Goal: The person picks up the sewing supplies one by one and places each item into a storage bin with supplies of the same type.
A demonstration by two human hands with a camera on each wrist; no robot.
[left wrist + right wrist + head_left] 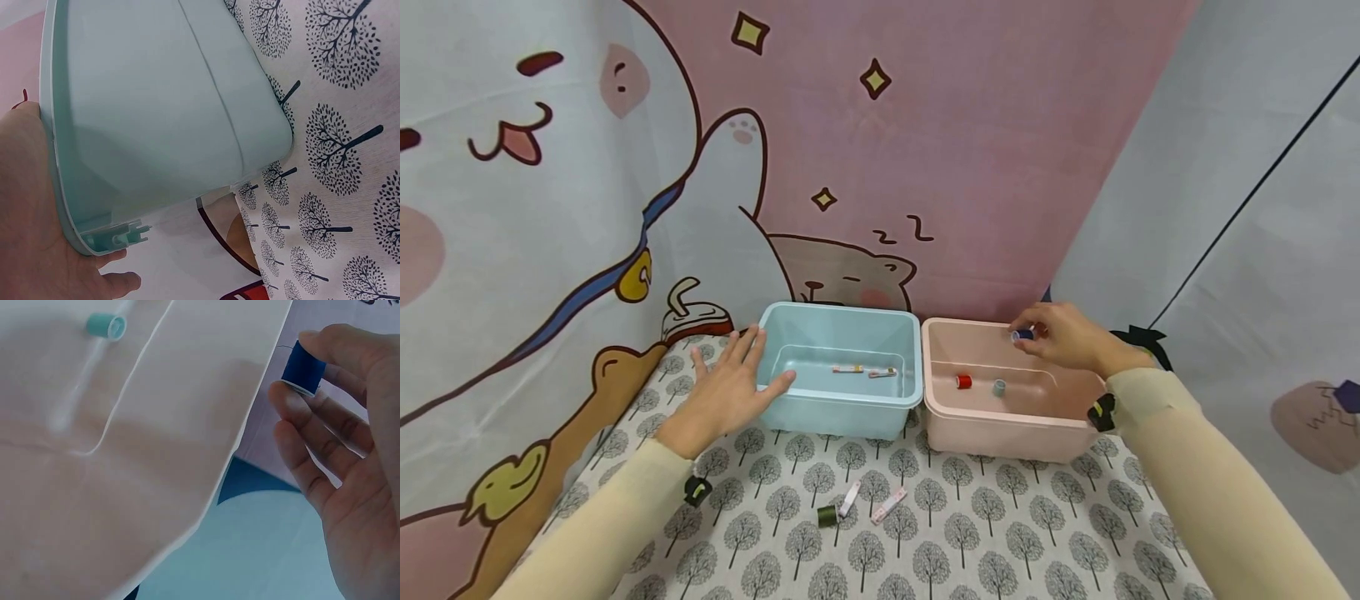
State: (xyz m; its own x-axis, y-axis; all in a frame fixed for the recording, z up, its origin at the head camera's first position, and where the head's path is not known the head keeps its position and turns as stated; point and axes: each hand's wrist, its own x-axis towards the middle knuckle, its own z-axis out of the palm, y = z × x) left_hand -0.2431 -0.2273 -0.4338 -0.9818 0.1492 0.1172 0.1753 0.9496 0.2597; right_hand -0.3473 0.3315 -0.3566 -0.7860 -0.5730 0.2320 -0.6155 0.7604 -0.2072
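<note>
My right hand (1063, 333) pinches a dark blue thread spool (304, 369) between thumb and fingertips, over the back rim of the pink bin (1000, 423). Inside that bin lie a red thread spool (964, 382) and a pale blue-green spool (998, 387). At the left end of the light blue bin (842, 407), my left hand (730, 392) touches the rim, its fingers spread and holding nothing. Two slim whitish pieces with orange marks (848, 369) lie on the blue bin's floor.
In front of the bins, a dark green thread spool (827, 516) lies on the tree-print cloth (760, 533) beside a slim white piece (850, 498) and a pink-and-white one (889, 505). Behind the bins hangs a pink cartoon curtain (985, 167). The bins stand side by side.
</note>
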